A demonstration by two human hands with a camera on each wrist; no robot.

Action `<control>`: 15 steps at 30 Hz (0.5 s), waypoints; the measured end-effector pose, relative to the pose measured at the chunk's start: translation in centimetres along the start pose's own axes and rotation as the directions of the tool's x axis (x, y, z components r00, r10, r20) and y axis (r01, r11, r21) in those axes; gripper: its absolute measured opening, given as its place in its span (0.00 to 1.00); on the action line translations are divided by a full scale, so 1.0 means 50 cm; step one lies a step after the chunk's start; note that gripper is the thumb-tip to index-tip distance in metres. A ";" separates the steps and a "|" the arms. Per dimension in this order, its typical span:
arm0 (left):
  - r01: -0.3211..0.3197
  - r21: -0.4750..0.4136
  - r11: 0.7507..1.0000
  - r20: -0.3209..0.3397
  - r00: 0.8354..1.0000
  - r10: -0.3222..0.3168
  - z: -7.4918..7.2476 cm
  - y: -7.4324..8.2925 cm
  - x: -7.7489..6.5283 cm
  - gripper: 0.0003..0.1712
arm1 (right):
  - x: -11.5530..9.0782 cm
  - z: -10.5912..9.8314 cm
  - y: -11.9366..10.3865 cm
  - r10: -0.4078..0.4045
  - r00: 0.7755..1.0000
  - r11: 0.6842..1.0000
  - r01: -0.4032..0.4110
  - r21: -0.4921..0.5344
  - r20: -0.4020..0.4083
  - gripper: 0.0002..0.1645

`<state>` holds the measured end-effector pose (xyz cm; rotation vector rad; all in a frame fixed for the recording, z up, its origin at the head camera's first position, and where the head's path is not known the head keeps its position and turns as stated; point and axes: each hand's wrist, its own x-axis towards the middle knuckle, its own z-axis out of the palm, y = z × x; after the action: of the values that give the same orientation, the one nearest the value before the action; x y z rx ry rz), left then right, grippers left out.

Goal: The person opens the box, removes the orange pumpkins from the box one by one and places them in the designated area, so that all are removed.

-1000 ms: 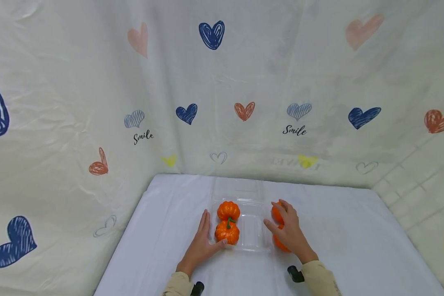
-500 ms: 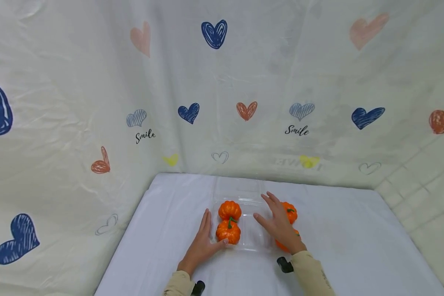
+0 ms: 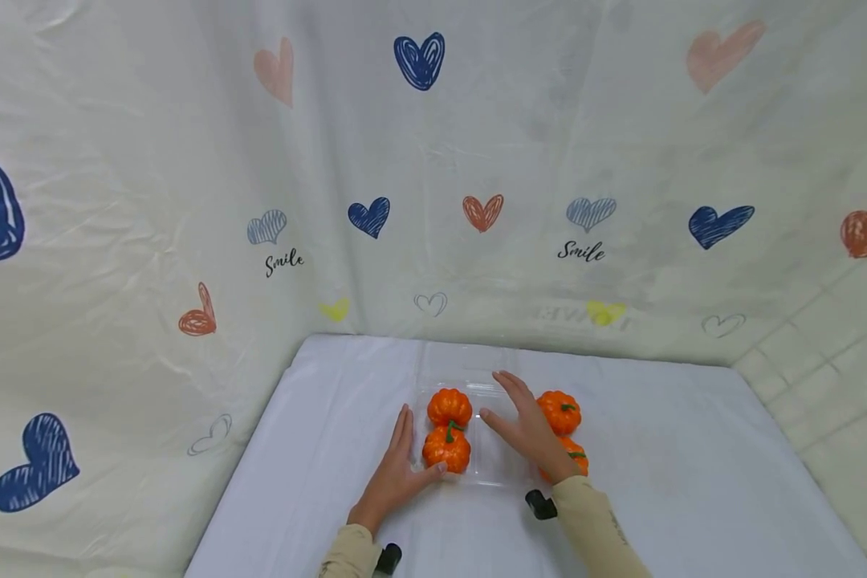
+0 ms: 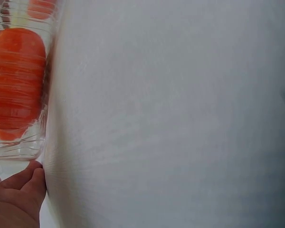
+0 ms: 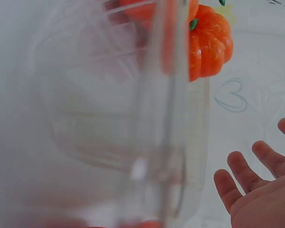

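A clear plastic clamshell box (image 3: 487,461) lies on the table, its lid (image 3: 466,363) folded back towards the wall. Inside, on its left side, two small orange pumpkins sit one behind the other: a rear pumpkin (image 3: 448,406) and a front pumpkin (image 3: 444,452). My left hand (image 3: 396,480) rests along the box's left wall, fingers straight, thumb at the front corner. Above the box's right part is my right hand (image 3: 529,429), fingers spread and nothing in its grasp. Two more pumpkins, one rear (image 3: 559,412) and one front (image 3: 576,453), stand right of the box; the front one is partly hidden by that hand.
A white cloth covers the table (image 3: 679,466). Behind it hangs a pale curtain (image 3: 520,144) printed with hearts, which also runs along both sides. Black wrist cameras, such as the right one (image 3: 542,504), sit below the hands.
My right hand has moved left from the two outer pumpkins to above the box, uncovering more of them. The left hand stays at the box's left side.
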<state>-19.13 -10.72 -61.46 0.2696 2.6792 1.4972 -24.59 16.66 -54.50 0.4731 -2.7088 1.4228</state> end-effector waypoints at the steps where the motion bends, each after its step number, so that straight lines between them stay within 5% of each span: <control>1: 0.001 -0.002 1.000 0.000 1.000 -0.001 -0.001 0.001 0.000 0.72 | 0.002 0.002 -0.003 0.008 1.000 1.000 -0.008 0.001 0.006 0.47; 15: -0.006 0.004 1.000 -0.002 1.000 0.006 0.001 -0.002 -0.002 0.72 | 0.025 0.013 -0.034 0.007 0.999 1.000 -0.007 0.002 0.045 0.42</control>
<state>-19.06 -10.75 -61.55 0.2769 2.6860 1.4949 -25.22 14.89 -53.29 0.5026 -2.7469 1.4342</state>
